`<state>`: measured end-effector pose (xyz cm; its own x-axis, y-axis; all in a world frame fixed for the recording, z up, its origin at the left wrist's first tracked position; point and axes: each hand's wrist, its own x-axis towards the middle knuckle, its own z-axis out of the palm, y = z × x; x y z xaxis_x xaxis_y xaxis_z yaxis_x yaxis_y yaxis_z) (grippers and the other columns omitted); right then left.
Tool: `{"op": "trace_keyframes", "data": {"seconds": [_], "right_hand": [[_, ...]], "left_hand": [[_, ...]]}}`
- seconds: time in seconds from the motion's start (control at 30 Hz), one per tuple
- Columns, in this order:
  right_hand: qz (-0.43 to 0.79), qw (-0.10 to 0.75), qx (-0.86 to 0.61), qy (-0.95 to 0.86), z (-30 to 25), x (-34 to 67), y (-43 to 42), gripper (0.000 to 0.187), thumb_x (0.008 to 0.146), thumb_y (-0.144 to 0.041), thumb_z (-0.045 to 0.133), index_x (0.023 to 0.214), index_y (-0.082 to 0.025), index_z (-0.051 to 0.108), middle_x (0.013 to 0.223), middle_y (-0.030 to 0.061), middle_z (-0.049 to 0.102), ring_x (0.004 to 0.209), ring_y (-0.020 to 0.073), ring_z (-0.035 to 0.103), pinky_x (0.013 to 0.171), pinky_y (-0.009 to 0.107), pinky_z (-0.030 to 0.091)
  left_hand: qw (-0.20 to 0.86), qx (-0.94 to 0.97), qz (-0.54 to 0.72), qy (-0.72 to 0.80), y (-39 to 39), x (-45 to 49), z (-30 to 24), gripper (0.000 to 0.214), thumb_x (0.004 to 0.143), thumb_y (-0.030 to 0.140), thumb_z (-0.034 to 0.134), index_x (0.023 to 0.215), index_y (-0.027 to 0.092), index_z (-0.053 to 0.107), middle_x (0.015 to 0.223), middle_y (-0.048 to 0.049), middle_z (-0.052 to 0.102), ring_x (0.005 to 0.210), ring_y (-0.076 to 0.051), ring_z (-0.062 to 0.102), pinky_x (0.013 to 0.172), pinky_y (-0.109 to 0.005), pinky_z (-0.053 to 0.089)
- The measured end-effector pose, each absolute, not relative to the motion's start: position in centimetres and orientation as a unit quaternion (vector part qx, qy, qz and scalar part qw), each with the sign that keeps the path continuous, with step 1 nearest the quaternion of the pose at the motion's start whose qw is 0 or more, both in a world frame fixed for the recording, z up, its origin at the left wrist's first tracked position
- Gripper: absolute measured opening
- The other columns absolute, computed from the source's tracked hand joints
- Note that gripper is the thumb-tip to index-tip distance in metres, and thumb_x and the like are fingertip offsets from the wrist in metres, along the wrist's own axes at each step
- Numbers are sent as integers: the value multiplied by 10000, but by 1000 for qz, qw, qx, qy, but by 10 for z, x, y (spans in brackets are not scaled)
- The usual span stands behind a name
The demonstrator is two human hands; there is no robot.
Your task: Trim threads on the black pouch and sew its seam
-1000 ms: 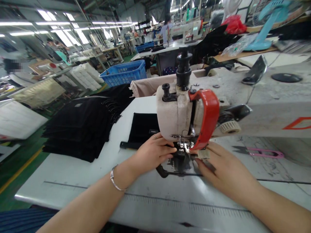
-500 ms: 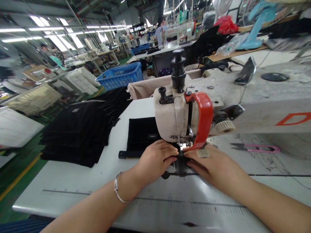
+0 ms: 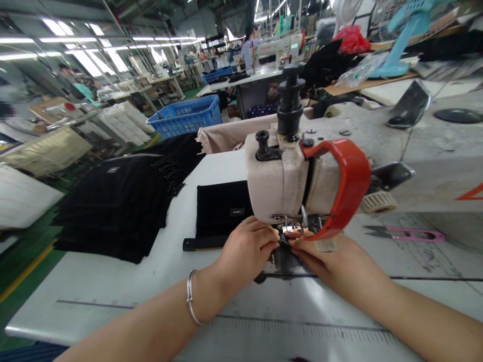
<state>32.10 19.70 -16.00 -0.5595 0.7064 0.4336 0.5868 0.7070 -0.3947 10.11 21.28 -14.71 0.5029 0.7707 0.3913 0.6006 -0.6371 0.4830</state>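
A black fabric piece [image 3: 217, 213] with a small dark label lies on the sewing table, partly behind the head of the sewing machine [image 3: 271, 176]. Its strip-like lower edge runs under my left hand [image 3: 251, 246], whose fingers are pinched on the black fabric just left of the presser foot [image 3: 290, 229]. Close on the other side, my right hand [image 3: 320, 251] presses thumb and fingers together on the fabric at the needle area. The red guard [image 3: 349, 186] of the machine hides part of the right fingers. The bit of fabric between both hands is small and dark.
A tall stack of black fabric pieces [image 3: 109, 201] sits at the table's left. Pink thread snips [image 3: 411, 234] lie right of my right hand. Behind stand a blue crate [image 3: 188, 115] and a blue fan [image 3: 400, 45]. A person in a striped top [image 3: 249, 53] is farther back.
The view has shifted slightly, so the machine looks larger and farther right. Both hands keep their pinch on the fabric by the presser foot, barely moved.
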Motion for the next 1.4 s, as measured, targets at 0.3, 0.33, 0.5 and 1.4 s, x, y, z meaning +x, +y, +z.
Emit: {"op": "trace_keyframes", "data": {"seconds": [0.3, 0.33, 0.5, 1.4], "right_hand": [[89, 278, -375, -880, -166, 322, 202, 207, 911, -115, 492, 1022, -186, 652, 1030, 100, 680, 929, 246, 633, 768, 405, 553], [89, 279, -376, -879, -165, 322, 202, 209, 911, -115, 491, 1023, -182, 654, 1033, 106, 679, 928, 247, 633, 767, 406, 552], [95, 268, -381, -880, -163, 320, 202, 225, 911, -111, 506, 1073, -180, 647, 1065, 111, 678, 945, 252, 630, 795, 419, 546], [140, 332, -371, -856, -173, 318, 209, 200, 930, -156, 521, 1047, -208, 674, 1010, 97, 675, 936, 246, 585, 803, 383, 496]], "left_hand": [[139, 836, 286, 448, 219, 105, -146, 93, 819, 115, 699, 829, 204, 720, 868, -13, 724, 893, -210, 663, 864, -374, 554], [139, 835, 286, 449, 220, 105, -146, 88, 814, 115, 704, 824, 201, 721, 862, -16, 724, 887, -213, 662, 857, -376, 555], [137, 834, 292, 448, 220, 104, -148, 95, 812, 117, 713, 844, 205, 729, 892, -16, 731, 906, -211, 661, 855, -366, 556], [122, 827, 260, 483, 226, 101, -150, 109, 807, 159, 720, 903, 211, 718, 974, -41, 716, 985, -228, 637, 907, -364, 516]]}}
